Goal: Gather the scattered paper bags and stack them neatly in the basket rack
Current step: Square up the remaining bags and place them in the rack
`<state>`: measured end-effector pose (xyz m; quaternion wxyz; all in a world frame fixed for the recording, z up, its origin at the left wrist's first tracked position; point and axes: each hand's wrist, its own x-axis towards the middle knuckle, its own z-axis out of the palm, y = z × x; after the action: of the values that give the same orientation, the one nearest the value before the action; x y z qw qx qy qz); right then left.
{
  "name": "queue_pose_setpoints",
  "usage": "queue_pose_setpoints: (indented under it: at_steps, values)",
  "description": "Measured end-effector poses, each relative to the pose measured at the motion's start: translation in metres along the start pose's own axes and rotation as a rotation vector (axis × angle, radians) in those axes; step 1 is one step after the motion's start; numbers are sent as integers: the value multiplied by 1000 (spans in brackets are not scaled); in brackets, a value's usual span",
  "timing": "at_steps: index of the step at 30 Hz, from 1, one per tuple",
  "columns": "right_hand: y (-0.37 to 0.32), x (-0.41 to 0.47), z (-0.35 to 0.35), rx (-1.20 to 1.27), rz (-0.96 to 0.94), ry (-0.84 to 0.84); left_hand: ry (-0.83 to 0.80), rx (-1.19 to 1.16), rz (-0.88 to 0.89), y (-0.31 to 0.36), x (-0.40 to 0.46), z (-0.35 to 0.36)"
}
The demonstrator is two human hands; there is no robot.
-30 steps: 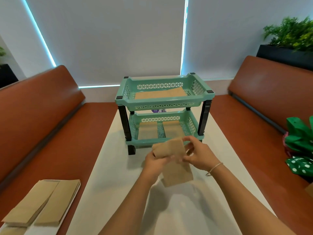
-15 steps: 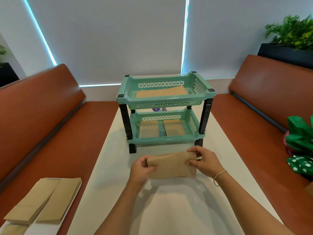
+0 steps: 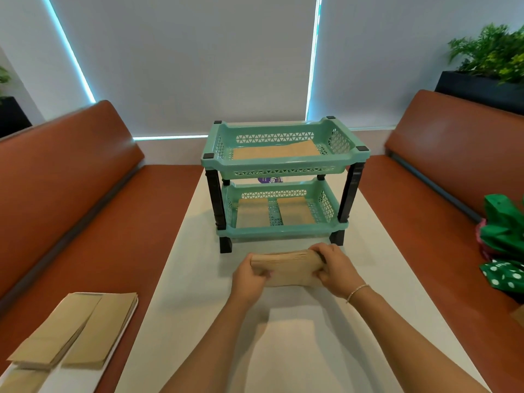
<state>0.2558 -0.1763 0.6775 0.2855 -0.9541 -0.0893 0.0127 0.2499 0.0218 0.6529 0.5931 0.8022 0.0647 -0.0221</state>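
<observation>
A small stack of brown paper bags (image 3: 286, 269) is held lengthwise just above the white table, in front of the rack. My left hand (image 3: 249, 280) grips its left end and my right hand (image 3: 334, 269) grips its right end. The mint-green two-tier basket rack (image 3: 283, 171) stands at the table's middle back on black legs. Its upper basket holds a flat layer of brown bags (image 3: 276, 151). Two piles of bags (image 3: 272, 212) lie side by side in the lower basket.
More brown paper bags (image 3: 76, 333) lie on a white tray on the left bench seat. Green gift bags (image 3: 504, 245) sit on the right bench. Brown padded benches flank the narrow white table (image 3: 283, 350). A planter stands behind the right bench.
The bags were held upright and loose in both hands. They have been turned sideways, squared into a stack and lowered toward the table in front of the rack.
</observation>
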Motion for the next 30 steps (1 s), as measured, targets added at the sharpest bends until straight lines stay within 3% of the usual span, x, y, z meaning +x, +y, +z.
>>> queue_pose_setpoints:
  at_steps: [5, 8, 11, 13, 15, 18, 24, 30]
  values:
    - [-1, -1, 8, -229, 74, -93, -55, 145, -68, -15, -4, -2]
    - [-4, 0, 6, -178, 105, -55, 1, 69, -57, -10, -4, -5]
    - [-1, -5, 4, 131, 228, -34, 66, -322, -150, -1, -1, -6]
    - [-2, -15, 9, 628, 347, -125, -57, -480, -171, 0, -4, -2]
    - [-4, -23, 17, 975, 415, -212, -234, -443, -158, 1, -9, 6]
    - [-6, -28, 25, 867, 392, -214, -321, -274, -119, 3, -15, 13]
    - [-19, -19, 21, 578, 291, 70, -186, 60, 31, 18, -15, 19]
    - [-35, -25, 18, 561, 201, 202, -88, 57, 119, 24, -21, 26]
